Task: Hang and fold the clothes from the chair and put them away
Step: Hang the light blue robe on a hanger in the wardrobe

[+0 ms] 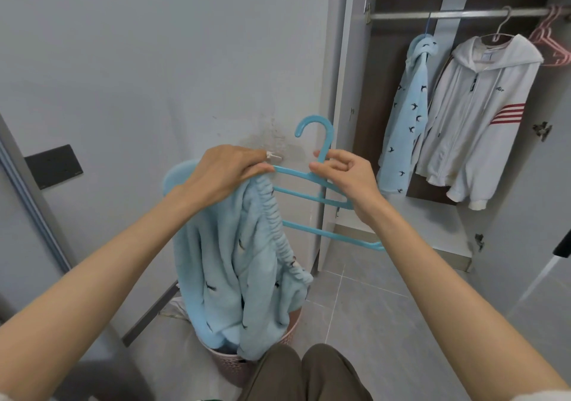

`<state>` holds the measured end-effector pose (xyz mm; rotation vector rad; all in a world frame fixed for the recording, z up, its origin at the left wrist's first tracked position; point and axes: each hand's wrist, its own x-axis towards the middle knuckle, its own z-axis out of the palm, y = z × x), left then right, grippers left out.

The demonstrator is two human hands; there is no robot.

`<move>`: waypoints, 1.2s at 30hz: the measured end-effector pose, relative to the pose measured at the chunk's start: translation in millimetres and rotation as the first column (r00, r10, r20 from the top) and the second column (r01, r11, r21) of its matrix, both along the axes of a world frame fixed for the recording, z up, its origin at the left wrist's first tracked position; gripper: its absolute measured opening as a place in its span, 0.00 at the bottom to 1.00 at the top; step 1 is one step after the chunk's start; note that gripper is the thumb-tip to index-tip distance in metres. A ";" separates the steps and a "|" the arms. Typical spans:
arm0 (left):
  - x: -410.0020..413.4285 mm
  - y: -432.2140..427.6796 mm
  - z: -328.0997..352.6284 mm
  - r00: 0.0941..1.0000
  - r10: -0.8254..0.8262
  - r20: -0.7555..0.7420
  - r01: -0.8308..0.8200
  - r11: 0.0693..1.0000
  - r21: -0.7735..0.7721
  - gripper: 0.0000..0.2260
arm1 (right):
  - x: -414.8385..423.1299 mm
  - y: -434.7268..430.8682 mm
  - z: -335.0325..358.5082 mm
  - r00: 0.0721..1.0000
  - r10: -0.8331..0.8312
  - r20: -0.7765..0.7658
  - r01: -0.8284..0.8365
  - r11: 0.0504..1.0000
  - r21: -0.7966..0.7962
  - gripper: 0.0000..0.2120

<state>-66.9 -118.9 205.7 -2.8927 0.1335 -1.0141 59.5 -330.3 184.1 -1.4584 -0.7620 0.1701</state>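
At the centre of the view, a blue plastic hanger point(328, 142) with several bars is held up in front of a grey wall point(154, 61), its hook pointing to twelve o'clock. The right hand point(343, 175) pinches it where the hook meets the top bar, thumb and curled fingers closed round the plastic. The left hand point(228, 172), at nine o'clock from the hook, is curled over the hanger's left end and grips the gathered elastic waistband of a pair of light blue fleece trousers point(228, 261) printed with small dark birds. The trousers drape from that hand toward six o'clock, and their lower folds sink into a pink perforated basket point(228, 369) on the grey tiled floor point(370, 323). The bars on the hanger's right half are bare.

Toward two o'clock an open wardrobe point(349, 91) shows a metal rail point(463, 14). From the rail hang a light blue hooded fleece top point(408, 116) in the same bird print and, just beside it at three o'clock, a white zip hoodie point(482, 116) with red stripes on one sleeve. A bunch of pink hangers point(553, 42) hangs at the rail's right end. A black panel point(54, 166) sits on the wall at nine o'clock. The person's knees point(302, 376), in olive trousers, show at six o'clock.
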 end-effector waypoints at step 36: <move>-66.2 72.0 -36.8 0.943 0.329 -0.056 -0.329 0.888 -0.320 0.18 | 17.4 19.2 -118.9 0.753 0.357 0.552 0.405 0.410 -0.817 0.22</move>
